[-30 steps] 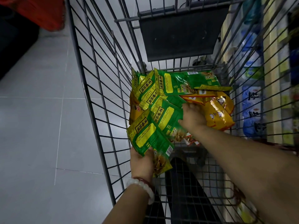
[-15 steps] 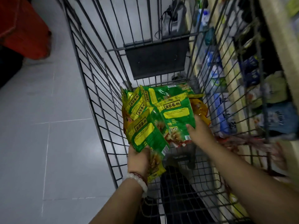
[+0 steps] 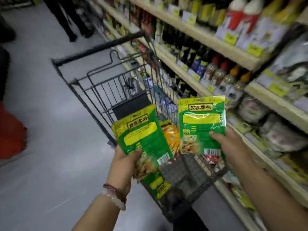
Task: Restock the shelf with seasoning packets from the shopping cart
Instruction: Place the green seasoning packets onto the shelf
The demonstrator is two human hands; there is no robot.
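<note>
- Left hand point(image 3: 124, 161) grips a stack of green packets point(image 3: 143, 137) over the shopping cart point(image 3: 106, 84); yellow label with dark Chinese characters, blurred, plus a barcode.
- Orange packets point(image 3: 170, 135) lie partly hidden between both hands.
- Right hand point(image 3: 233, 147) pinches one green packet point(image 3: 201, 124), same label.
- Shelf point(image 3: 191, 74) price tags are unreadable.

both hands point(image 3: 124, 161) point(image 3: 233, 147) raised, fingers curled.
</note>
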